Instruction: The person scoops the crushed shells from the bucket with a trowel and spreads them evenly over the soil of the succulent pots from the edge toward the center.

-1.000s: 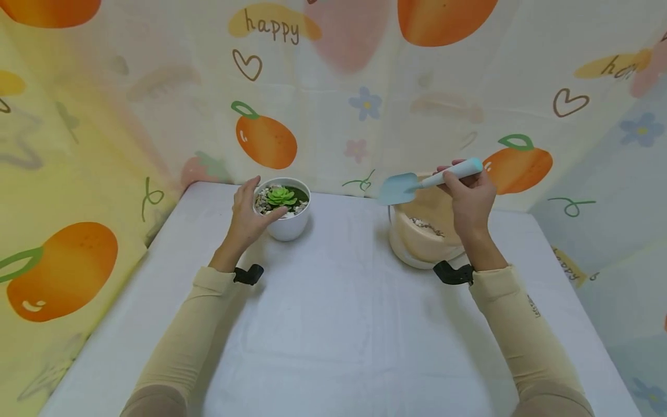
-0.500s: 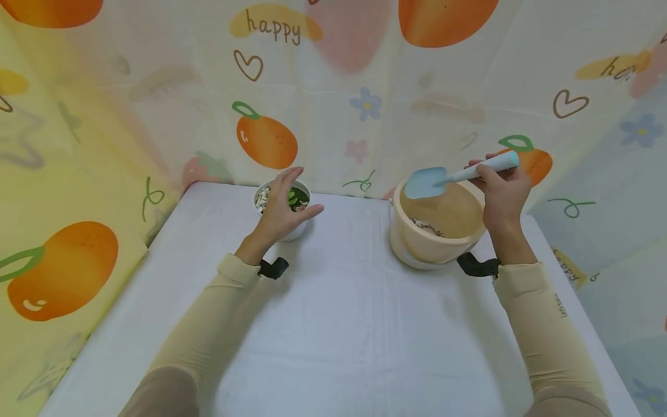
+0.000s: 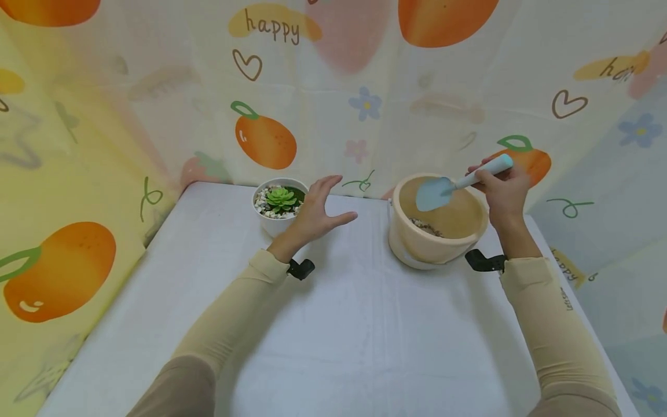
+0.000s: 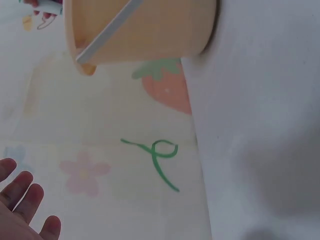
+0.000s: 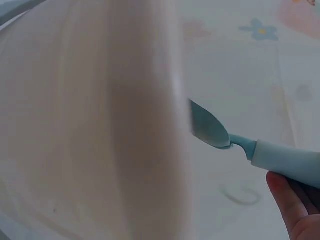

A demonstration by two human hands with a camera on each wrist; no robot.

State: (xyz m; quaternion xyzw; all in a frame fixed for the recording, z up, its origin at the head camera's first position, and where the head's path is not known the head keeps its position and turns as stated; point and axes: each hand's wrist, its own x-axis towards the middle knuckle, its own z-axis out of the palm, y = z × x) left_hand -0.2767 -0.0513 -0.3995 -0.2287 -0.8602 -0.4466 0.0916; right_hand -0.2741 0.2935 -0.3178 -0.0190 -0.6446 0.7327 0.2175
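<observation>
My right hand [image 3: 504, 194] grips the pale handle of a light blue trowel [image 3: 435, 193]. The trowel's blade slants down over the mouth of a peach-coloured bucket [image 3: 435, 249], which has some gravel [image 3: 426, 227] at its bottom. In the right wrist view the bucket's wall [image 5: 90, 130] fills the left side and hides the tip of the blade. Fingers spread and holding nothing, my left hand [image 3: 314, 215] hovers between the bucket and a small white pot [image 3: 273, 225]. In that pot a green succulent [image 3: 281, 198] sits among pale pebbles, and the hand overlaps the pot's right side.
A white cloth covers the table [image 3: 333, 324]. Right behind the bucket and pot hangs a patterned curtain [image 3: 323, 133] with oranges and flowers. The bucket's pale carrying handle [image 4: 110, 30] hangs down along its side.
My left hand has moved right, across the pot and past it toward the bucket. The right hand has shifted right with the trowel, and the blade now tilts down further over the bucket.
</observation>
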